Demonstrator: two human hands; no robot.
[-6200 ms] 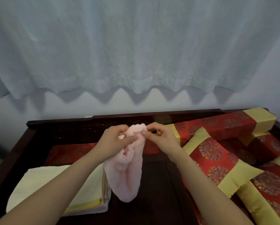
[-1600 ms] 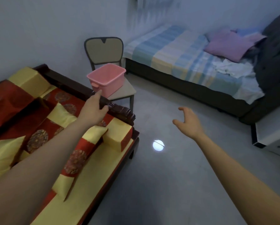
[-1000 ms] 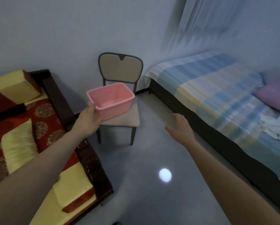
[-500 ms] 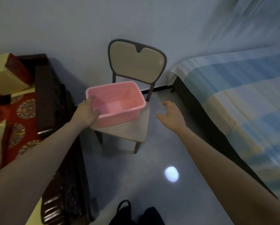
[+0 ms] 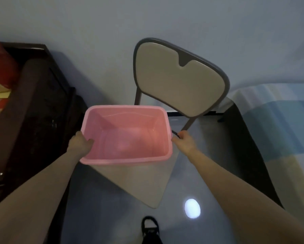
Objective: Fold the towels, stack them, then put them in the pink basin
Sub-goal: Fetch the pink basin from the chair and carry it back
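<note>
Both hands are on the pink basin (image 5: 124, 160) now! The left hand (image 5: 80, 144) grips the left rim, thumb hooked inside the wall and the other fingers hidden beneath. The right hand (image 5: 184, 142) is at the right rim, its fingers (image 5: 180, 134) curled tight around the edge. The basin is upright and empty, right over the beige seat of the chair (image 5: 179, 85); whether it touches the seat, I cannot tell. A dark wooden bench (image 5: 33, 103) stands to the left, a striped bed (image 5: 279, 129) to the right, and a bright light spot (image 5: 192, 208) glows on the floor near a black shoe (image 5: 150, 228).
</note>
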